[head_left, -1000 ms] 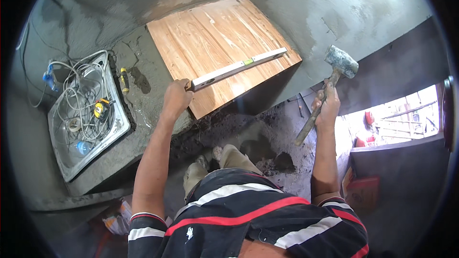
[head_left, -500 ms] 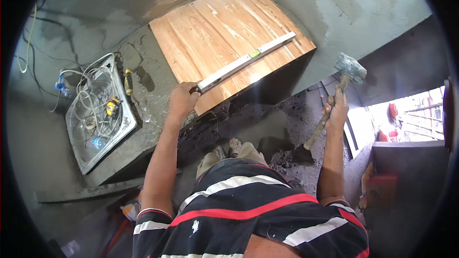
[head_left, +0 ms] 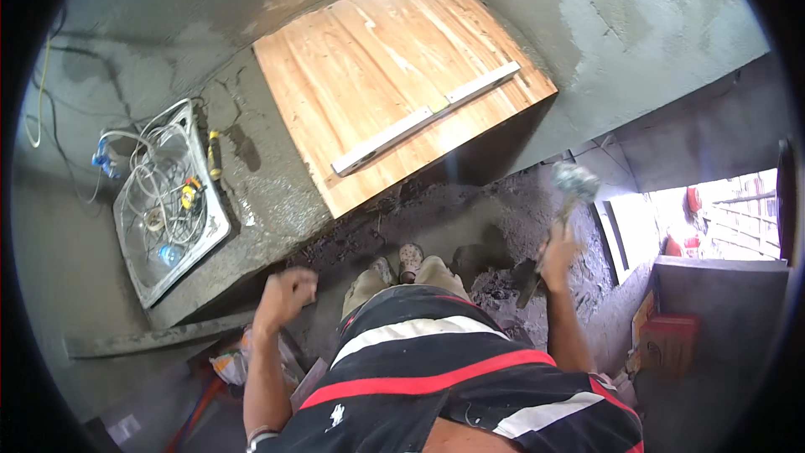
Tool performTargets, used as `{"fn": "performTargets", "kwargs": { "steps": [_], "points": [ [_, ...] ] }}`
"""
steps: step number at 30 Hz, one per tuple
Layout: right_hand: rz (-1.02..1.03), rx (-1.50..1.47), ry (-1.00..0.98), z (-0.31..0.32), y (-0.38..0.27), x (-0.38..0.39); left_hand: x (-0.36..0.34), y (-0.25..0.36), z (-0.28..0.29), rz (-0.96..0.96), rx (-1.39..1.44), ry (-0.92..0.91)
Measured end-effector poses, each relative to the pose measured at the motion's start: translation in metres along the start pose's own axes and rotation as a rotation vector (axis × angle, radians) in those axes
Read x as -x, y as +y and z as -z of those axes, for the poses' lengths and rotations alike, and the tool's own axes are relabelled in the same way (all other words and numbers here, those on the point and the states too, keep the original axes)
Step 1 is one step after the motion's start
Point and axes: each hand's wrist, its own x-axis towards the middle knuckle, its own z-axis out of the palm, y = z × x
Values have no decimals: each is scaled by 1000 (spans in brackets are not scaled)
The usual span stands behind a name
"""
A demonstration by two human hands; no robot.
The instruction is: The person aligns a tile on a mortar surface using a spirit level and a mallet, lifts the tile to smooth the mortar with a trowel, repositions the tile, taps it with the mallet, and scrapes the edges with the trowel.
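My right hand is wrapped round the handle of a mallet; its pale, cement-smeared head is up and blurred. Away from the counter's front edge, my left hand is curled with nothing visible in it. A large wood-grain tile lies on the wet cement counter against the back wall, its near edge reaching the counter front. Across the tile, near that edge, rests a spirit level with a yellow-green vial in its middle. Neither hand touches the tile or the level.
Left of the tile, a sink basin holds coiled cables, a yellow tape measure and a blue item. A yellow-handled tool lies beside it. Muddy rubble covers the floor; a red box stands at right.
My left hand has let go of the level's left end and drawn back toward me. My right hand has lowered the mallet, bringing it nearer my body. The level stays on the tile.
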Motion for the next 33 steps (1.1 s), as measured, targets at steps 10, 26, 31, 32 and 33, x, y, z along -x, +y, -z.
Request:
{"fn": "performTargets", "kwargs": {
  "steps": [10, 26, 31, 32, 33],
  "points": [
    [60, 587, -152, 44, 170, 18, 85, -238, -105, 492, -464, 170],
    [-194, 984, -622, 33, 251, 35, 64, -180, -69, -349, -815, -281],
    [-218, 1057, -733, 13, 265, 34, 57, -149, -73, -297, -979, -417],
    [-213, 1051, -757, 6, 261, 31, 64, -172, -77, -320, -967, -352],
    [-255, 1050, -750, 2, 257, 27, 68, -184, -85, -316, -1033, -321]
  ]
}}
